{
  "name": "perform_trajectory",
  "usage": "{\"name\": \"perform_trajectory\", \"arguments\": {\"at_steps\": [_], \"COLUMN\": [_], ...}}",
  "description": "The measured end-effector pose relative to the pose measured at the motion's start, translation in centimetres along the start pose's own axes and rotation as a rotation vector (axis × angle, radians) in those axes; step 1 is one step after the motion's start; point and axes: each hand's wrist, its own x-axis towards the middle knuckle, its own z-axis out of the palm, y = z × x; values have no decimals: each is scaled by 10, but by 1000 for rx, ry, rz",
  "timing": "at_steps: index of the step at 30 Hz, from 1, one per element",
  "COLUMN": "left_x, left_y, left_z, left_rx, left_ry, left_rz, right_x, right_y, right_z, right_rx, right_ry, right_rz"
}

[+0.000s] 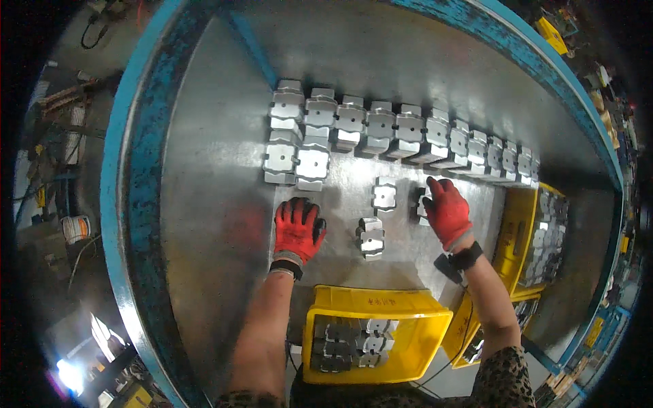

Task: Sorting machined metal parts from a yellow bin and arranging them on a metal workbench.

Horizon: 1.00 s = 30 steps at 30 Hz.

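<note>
My left hand (297, 228), in a red glove with dark fingertips, lies over the metal bench with its fingers stretched out and nothing in them. Just beyond it stands the near end of a stack of silver metal blocks (279, 158). My right hand (449, 213), gloved the same way, has its thumb and fingers closed on the edge of a notched metal block (422, 207), which it partly covers. Between my hands two loose blocks of this kind sit on the bench: a flat one (385, 195) and, nearer me, one with a shiny lower side (372, 239).
A long row of stacked blocks (409, 125) runs along the far side. A yellow crate (381, 299) with several blocks stands nearest me. Another yellow crate (511, 238) full of blocks stands at the right, with one more below it. A blue raised rim (115, 204) borders the bench.
</note>
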Motion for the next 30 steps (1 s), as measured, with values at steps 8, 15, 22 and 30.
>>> {"name": "perform_trajectory", "arguments": {"at_steps": [8, 15, 22, 30], "left_x": [-2, -3, 2, -1], "left_y": [-6, -10, -7, -8], "left_z": [-2, 0, -4, 0], "left_rx": [-24, -47, -117, -76], "left_ry": [76, 40, 55, 82], "left_rz": [1, 8, 38, 34], "right_x": [140, 209, 218, 213], "right_y": [-143, -208, -205, -202], "right_z": [-55, -56, -50, -40], "right_rx": [447, 100, 25, -130], "right_ry": [303, 63, 134, 166], "right_rz": [-217, -141, -182, -284]}}
